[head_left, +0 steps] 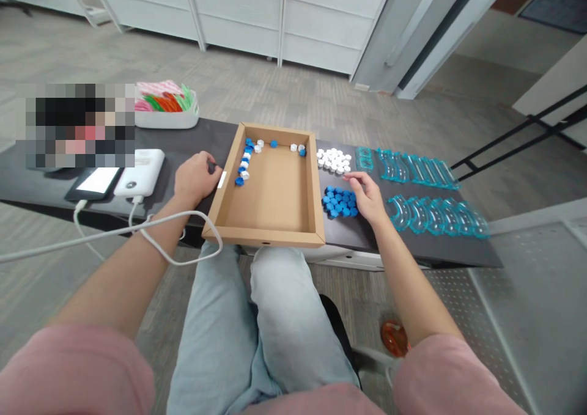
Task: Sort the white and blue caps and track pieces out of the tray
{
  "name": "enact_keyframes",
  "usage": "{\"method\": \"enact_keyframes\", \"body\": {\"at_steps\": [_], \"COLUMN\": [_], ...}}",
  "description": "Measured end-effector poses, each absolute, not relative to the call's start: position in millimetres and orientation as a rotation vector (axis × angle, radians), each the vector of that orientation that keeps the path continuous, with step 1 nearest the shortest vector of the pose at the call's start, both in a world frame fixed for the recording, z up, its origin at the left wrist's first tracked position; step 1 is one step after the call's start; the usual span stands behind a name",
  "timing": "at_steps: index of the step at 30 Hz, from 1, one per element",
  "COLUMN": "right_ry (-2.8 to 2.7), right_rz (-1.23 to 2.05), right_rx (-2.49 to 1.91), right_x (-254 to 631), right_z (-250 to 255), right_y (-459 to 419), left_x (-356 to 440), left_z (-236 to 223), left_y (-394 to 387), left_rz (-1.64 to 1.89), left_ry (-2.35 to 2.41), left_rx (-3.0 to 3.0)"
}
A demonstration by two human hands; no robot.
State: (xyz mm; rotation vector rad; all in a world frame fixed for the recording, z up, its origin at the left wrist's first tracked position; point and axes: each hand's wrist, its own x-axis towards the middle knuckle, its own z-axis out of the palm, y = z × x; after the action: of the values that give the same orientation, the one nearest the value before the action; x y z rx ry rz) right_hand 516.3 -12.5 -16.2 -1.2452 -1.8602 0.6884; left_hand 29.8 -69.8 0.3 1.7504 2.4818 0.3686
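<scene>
right hand (pixel 367 198): fingers loosely bent at the near edge of the white pieces (pixel 334 160), palm beside the blue pieces (pixel 339 201); cannot tell whether a piece is pinched. left hand (pixel 195 176): fingers curled just outside the left wall of the cardboard tray (pixel 293 236); a small dark item (pixel 211 167) shows at the fingers, grip on it cannot be told. handling, as judged: light fingertip pinch, one small piece per grasp, taken from the outer edge of a cluster so neighbours stay put; wrist kept off the blue ones; lift to clear the tray wall, lower rather than drop; left hand best used to steady the rim, forearm clear of the white cable (pixel 202 218). tray contents: blue and white pieces in a staggered line along the left wall (pixel 245 161), a few more near the far wall; sleeves best kept off these. right of the clusters: clear teal parts, straighter ones (pixel 435 172) in the far row, curved ones (pixel 417 213) in the near row, all on the dark table (pixel 362 235).
</scene>
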Motion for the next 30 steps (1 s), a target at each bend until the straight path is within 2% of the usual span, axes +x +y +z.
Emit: {"method": "enact_keyframes", "body": {"at_steps": [3,7,11,15,20,24,27,30], "right_ry": [-2.081,-2.610,-2.960,-3.034,-2.956,-2.668,-2.402,-2.075], "right_rz": [0.619,0.606,0.475,0.375,0.604,0.701,0.568,0.474], "right_rx": [-1.101,-0.743,-0.632,-0.654,-0.582,-0.567,-0.838,-1.182], "right_x": [471.6,367.9,277.0,248.0,264.6,321.2,398.2,483.6], "right_z": [8.2,32.6,34.2,25.1,28.4,55.2,67.9,55.9], "right_y": [-7.5,2.9,10.1,10.8,9.5,4.6,-5.2,-22.6], "left_x": [29.5,28.5,27.0,26.2,25.8,26.7,28.2,29.8], "left_z": [-3.3,-7.0,-8.8,-11.0,-11.7,-9.0,-6.6,-3.6], "left_y": [-68.3,-67.0,-67.0,-66.9,-67.2,-68.0,-69.1,-70.9], "left_rz": [0.396,0.442,0.472,0.488,0.513,0.517,0.521,0.525], "left_ry": [2.501,2.484,2.464,2.449,2.425,2.419,2.416,2.414], "left_rx": [1.756,1.755,1.759,1.784,1.789,1.761,1.747,1.732]}}
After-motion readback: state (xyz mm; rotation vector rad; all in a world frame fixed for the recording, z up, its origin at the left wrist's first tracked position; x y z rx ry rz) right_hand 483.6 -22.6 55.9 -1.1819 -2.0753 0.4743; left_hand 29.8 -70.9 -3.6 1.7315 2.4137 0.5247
